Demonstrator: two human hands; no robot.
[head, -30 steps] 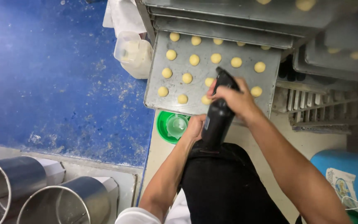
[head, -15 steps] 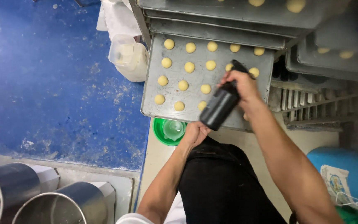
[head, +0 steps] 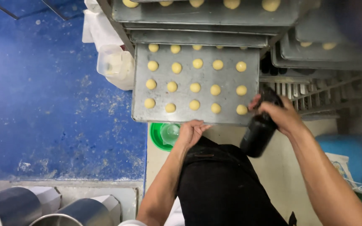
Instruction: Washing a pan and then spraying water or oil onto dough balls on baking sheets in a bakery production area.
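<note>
Blue speckled floor [head: 51,96] spreads left of the metal rack. My left hand [head: 191,132] has its fingers [head: 197,124] curled on the near edge of the grey metal baking tray [head: 197,115], which carries rows of pale yellow dough balls [head: 195,87]. My right hand [head: 279,115] is wrapped tight around a black spray bottle [head: 258,134] just off the tray's right corner. Below the tray's edge sits a green round lid [head: 158,138].

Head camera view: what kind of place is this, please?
Probably a commercial bakery or pastry kitchen. A metal baking tray with rows of pale dough balls slides in a rack of similar trays, and large steel containers stand on the blue floor.
</note>
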